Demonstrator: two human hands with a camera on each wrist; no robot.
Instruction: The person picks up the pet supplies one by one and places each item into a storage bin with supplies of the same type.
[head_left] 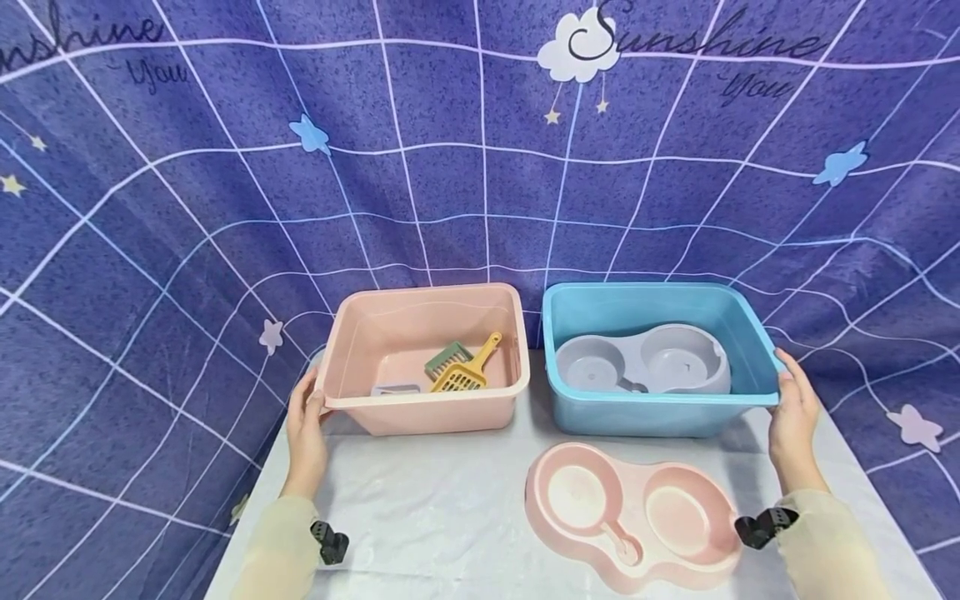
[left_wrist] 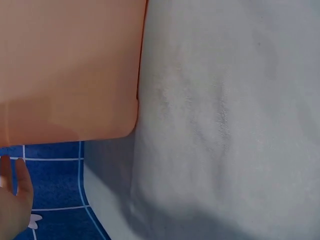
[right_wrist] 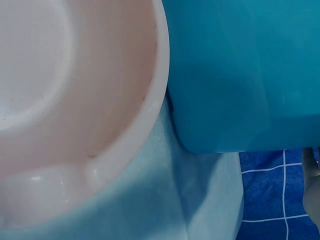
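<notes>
In the head view, my left hand (head_left: 306, 433) rests at the left front corner of a pink plastic bin (head_left: 442, 414), its fingers stretched along the outer side. Inside the bin lie a yellow slotted litter scoop (head_left: 461, 379), a green comb-like piece (head_left: 447, 360) and a pale grey item half hidden by the front wall. On the other side, my right hand (head_left: 793, 417) touches the right end of a blue bin (head_left: 637, 417), with extended fingers beside its rim. A grey double pet bowl (head_left: 636, 346) sits in that bin. Each wrist view catches only part of its hand.
A pink double pet bowl (head_left: 630, 483) lies on the white-covered table (head_left: 420, 508), in front of the blue bin and near my right wrist. A narrow gap separates the two bins. Behind them hangs a blue-purple patterned curtain (head_left: 465, 183), also along the left side.
</notes>
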